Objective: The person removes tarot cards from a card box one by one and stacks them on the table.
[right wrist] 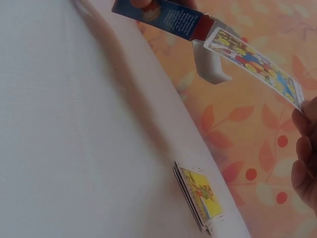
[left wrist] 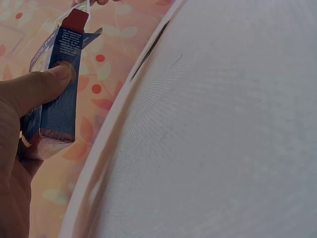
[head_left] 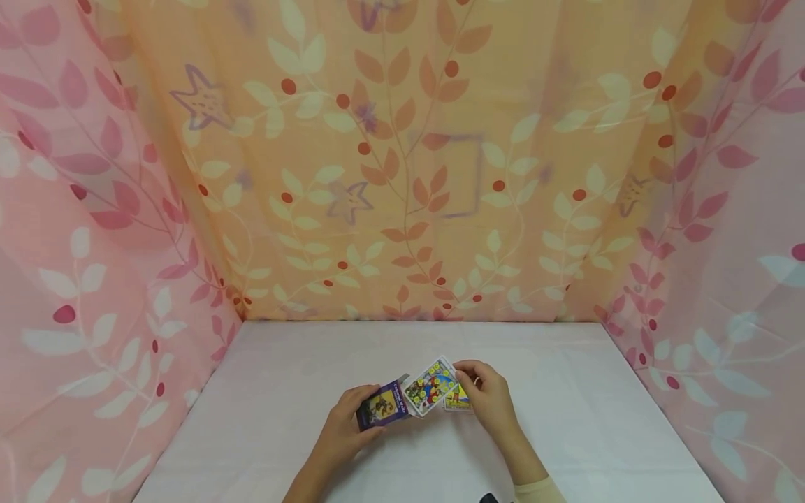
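Note:
My left hand (head_left: 339, 427) grips a dark blue card box (head_left: 382, 406) with a picture on its front, its thumb (left wrist: 59, 73) pressed on the narrow side in the left wrist view. The box's open end, flaps out, faces right. Between thumb and fingers, my right hand (head_left: 495, 399) pinches the far end of a tarot card (right wrist: 257, 62) that shows yellow discs. The card's other end is right at the box mouth. Below the right hand, a small stack of cards (right wrist: 200, 192) lies on the table, a yellow picture card uppermost. The box's inside is hidden.
A white cloth covers the table (head_left: 264, 391). Leaf-patterned curtains stand around it: an orange one (head_left: 402, 161) at the back and pink ones at the left (head_left: 94, 265) and right (head_left: 723, 279). A small black object (head_left: 488, 498) shows at the bottom edge.

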The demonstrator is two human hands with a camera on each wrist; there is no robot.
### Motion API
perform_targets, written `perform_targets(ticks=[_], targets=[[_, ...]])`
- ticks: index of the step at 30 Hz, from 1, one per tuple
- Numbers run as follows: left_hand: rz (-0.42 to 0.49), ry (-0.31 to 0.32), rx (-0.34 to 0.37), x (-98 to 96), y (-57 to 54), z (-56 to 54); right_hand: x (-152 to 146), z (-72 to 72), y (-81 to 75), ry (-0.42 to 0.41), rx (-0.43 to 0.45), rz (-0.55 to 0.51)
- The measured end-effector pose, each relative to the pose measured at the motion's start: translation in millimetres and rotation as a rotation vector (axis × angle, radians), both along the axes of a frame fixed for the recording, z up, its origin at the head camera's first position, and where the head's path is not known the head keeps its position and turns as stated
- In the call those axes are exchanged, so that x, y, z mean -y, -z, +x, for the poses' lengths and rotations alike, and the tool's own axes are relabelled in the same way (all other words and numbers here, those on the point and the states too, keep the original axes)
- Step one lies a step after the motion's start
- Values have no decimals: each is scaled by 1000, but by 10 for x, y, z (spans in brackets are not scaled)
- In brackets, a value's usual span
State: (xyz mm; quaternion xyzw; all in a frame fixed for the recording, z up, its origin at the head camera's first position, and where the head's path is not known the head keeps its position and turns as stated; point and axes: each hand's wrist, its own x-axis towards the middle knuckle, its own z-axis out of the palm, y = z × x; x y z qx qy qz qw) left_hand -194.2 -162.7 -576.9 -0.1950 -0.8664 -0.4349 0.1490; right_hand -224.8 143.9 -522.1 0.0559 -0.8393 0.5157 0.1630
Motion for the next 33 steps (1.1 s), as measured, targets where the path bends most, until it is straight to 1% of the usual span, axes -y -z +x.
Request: perform_targets(ticks=[4, 8, 15, 20, 27, 33], targets=[[-13, -5, -1, 23, 15, -2, 10, -20, -26, -5, -25, 14], [-8, -3, 4, 35, 19, -10, -2, -61, -63, -21, -52, 36], [-6, 10, -30, 36, 31, -12, -98, -141, -115, -59, -61, 64], [-4, 9, -6, 37, 32, -24, -165, -223, -144, -81, -90, 81], [10, 9, 25, 29, 31, -48, -243, -367, -171, -119, -47, 130], [7, 12, 27, 15, 39, -42, -328, -480, -184, -126, -8, 178]])
